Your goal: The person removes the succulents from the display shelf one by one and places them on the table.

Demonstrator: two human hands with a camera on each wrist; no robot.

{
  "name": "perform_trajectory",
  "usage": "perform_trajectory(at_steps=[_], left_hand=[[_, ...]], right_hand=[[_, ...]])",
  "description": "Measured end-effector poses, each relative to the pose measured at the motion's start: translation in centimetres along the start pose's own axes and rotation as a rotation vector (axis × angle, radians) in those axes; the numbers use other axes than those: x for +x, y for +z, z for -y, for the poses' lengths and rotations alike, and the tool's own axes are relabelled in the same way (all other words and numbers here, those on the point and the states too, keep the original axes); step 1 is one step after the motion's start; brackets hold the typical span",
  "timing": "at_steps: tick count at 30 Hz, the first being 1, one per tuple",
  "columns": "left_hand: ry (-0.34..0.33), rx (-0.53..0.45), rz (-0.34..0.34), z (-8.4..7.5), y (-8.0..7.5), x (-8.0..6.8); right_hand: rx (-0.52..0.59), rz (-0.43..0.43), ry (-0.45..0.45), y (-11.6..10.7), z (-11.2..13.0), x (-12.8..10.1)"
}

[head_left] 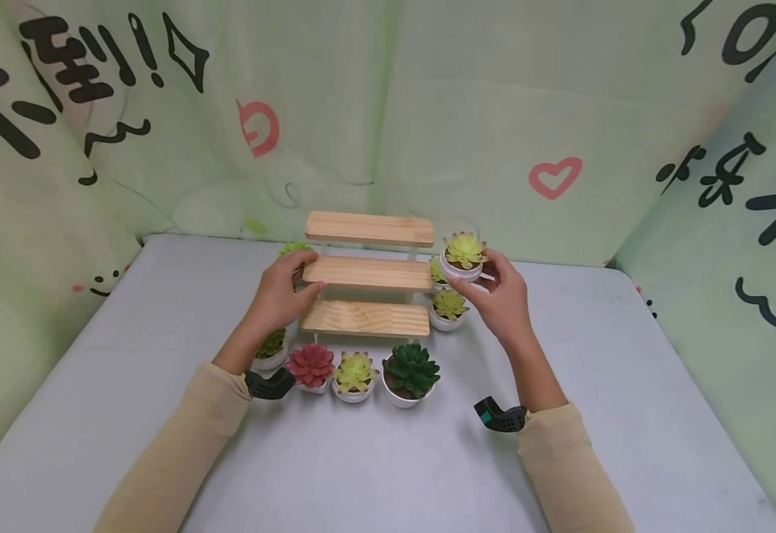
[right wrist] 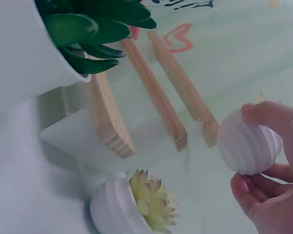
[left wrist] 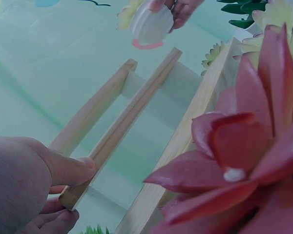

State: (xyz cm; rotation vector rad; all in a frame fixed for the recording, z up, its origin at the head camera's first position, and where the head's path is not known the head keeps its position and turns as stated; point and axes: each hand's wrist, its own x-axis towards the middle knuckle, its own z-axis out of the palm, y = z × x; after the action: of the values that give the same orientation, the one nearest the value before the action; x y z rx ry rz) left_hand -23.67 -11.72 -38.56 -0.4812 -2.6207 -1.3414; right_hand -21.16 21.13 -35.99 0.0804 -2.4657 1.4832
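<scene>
Front row of potted succulents (head_left: pixel 355 376) sits just before the wooden stand (head_left: pixel 368 272), whose middle step the left hand (head_left: pixel 280 295) pinches, while right-hand fingers (head_left: pixel 494 275) curl round a yellow succulent pot (head_left: pixel 463 257) lifted beside its right end, best kept upright and steady.

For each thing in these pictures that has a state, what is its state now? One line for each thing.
Left hand: grips the left end of the middle shelf.
Right hand: holds the yellow-green succulent pot, lifted beside the stand.
Wooden three-step stand: upright, all shelves bare.
Red succulent pot: standing on the table.
Yellow succulent pot: standing on the table.
Dark green succulent pot: standing on the table.
</scene>
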Motion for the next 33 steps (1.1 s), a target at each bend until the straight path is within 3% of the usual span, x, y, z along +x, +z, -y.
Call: perform_trajectory(at_steps=[20,33], left_hand=[[-0.016,-0.004,0.008,0.0,0.1,-0.1],[-0.02,0.003,0.005,0.0,0.1,0.0]], right_hand=[[-0.094,0.074,0.06,-1.3,-1.5,-3.6],[-0.118,0.123,0.058,-0.9,-2.2,-4.2]])
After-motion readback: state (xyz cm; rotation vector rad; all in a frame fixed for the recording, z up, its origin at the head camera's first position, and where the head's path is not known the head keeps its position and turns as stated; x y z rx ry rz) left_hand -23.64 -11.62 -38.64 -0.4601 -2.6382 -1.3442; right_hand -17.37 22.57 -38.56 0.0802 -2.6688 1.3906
